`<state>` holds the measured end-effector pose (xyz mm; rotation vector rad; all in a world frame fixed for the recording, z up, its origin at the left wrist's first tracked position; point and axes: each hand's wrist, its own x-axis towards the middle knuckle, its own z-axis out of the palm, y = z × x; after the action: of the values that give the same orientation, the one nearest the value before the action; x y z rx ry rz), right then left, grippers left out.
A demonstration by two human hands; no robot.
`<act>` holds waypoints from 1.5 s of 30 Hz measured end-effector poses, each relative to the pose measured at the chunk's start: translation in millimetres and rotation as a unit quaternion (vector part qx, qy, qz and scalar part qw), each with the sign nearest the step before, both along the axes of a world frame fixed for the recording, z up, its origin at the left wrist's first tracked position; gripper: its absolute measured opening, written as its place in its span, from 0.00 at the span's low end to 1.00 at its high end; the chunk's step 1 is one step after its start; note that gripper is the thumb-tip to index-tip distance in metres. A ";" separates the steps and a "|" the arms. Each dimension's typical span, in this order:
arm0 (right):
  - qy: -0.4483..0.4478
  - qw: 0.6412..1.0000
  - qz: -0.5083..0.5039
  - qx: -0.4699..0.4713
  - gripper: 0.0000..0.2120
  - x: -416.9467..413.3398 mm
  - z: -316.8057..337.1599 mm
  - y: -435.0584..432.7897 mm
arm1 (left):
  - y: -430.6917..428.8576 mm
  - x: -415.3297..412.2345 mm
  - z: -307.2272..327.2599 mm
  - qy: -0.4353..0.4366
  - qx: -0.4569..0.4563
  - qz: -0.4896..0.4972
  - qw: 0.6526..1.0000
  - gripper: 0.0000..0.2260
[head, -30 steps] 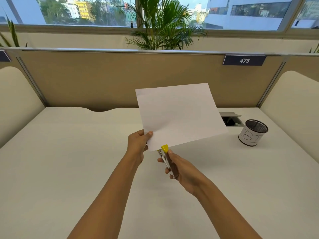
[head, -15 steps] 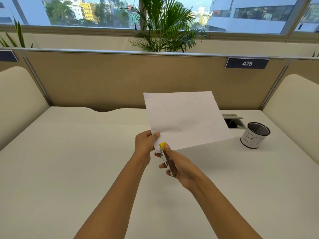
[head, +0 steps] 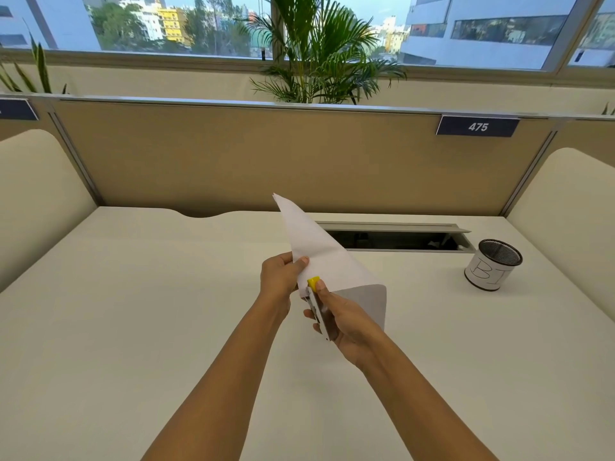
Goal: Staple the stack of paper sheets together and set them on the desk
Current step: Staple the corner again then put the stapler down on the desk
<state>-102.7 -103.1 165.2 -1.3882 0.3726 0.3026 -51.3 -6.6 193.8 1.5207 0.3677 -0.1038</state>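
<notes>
My left hand (head: 281,276) pinches the near corner of a white stack of paper sheets (head: 316,251), held in the air above the desk (head: 133,311). The sheets droop and curl, and the far side folds down so its underside shows at the right. My right hand (head: 342,319) grips a small metal stapler (head: 316,302) with a yellow tip. The stapler's jaws sit over the paper's corner, right beside my left thumb.
A black mesh pen cup (head: 493,269) with a white label stands at the right of the desk. An open cable slot (head: 399,239) runs along the back, behind the paper. A tan partition (head: 233,154) closes the far side, cream side panels the left and right.
The sheets, held out flat before, have tipped and curled down to the right. The stapler's tip has closed in on the paper's corner. The camera view has shifted closer.
</notes>
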 end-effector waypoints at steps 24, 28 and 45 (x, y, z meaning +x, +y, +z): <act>-0.041 0.997 -0.029 -0.066 0.16 13.3 -7.6 3.3 | -5.1 9.5 -1.8 -0.014 0.023 -0.018 0.999 0.14; -0.022 0.998 -0.028 -0.047 0.17 13.5 -9.4 3.9 | -3.0 11.4 -5.2 -0.015 0.028 -0.022 0.999 0.14; -0.054 0.893 -0.096 -0.436 0.19 -2.9 -77.8 -84.0 | 19.4 37.1 32.1 -0.116 0.041 -0.131 0.984 0.12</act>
<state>-105.6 -187.1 87.4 -2.2169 0.5858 -0.1415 -14.2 12.8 225.9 1.6371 -0.0169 -0.1177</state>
